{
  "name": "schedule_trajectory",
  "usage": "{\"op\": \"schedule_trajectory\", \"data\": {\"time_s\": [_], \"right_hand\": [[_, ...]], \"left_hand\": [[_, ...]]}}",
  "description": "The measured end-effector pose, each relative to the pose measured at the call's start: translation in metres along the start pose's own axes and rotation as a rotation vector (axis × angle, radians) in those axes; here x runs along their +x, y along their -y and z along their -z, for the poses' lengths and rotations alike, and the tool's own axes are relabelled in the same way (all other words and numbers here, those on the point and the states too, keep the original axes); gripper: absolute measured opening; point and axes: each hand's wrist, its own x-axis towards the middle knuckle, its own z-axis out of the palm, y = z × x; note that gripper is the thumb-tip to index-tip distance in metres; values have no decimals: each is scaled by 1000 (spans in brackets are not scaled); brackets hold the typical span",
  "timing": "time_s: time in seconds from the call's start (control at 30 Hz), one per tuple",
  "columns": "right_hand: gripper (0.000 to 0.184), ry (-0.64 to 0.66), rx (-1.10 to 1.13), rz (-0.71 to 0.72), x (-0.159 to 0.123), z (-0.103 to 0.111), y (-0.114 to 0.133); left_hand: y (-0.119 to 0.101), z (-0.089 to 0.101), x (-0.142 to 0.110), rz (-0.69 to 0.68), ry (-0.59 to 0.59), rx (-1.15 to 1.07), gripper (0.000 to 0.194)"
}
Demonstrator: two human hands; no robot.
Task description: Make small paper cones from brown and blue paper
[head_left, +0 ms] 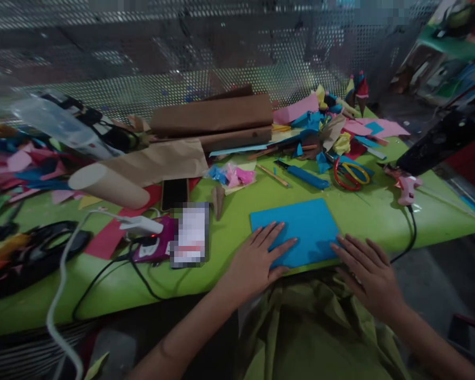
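A blue sheet of paper (304,227) lies flat near the front edge of the green table. My left hand (257,258) rests on its left side with fingers spread, thumb along the lower edge. At the sheet's right edge is my right hand (368,269), fingers stretched out, the fingertips at or on the paper's border. Neither hand grasps anything. Just beyond the paper lie a blue utility knife (306,175), a pencil (274,176) and scissors (350,174) with red and yellow handles.
A pink glue gun (407,189) with a black cable sits at the right. Leftward are a purple power strip (158,245), phone (174,194), cardboard tube (108,184) and black tape roll (59,240). Brown paper rolls (214,115) and coloured scraps line the back by the mesh.
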Motion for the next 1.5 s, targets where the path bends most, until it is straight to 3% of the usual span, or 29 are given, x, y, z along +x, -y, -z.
{"op": "schedule_trajectory", "data": {"time_s": [0.17, 0.33, 0.77, 0.9, 1.03, 1.13, 1.37, 1.5], "right_hand": [[61, 129, 19, 107, 44, -7, 14], [66, 231, 89, 207, 68, -14, 23], [72, 228, -30, 117, 43, -12, -12], [71, 234, -10, 91, 54, -3, 13], [75, 308, 157, 247, 72, -6, 54], [76, 352, 209, 307, 76, -14, 65], [71, 338, 74, 190, 51, -12, 14], [62, 284, 149, 138, 53, 2, -6]], "left_hand": [[1, -1, -5, 98, -64, 51, 66], [11, -3, -12, 170, -118, 86, 65], [19, 5, -27, 107, -113, 104, 55], [18, 5, -29, 138, -72, 68, 54], [16, 4, -27, 149, -56, 59, 56], [17, 6, -32, 151, -39, 60, 58], [24, 9, -69, 249, -11, 47, 59], [20, 10, -75, 253, -65, 25, 59]]}}
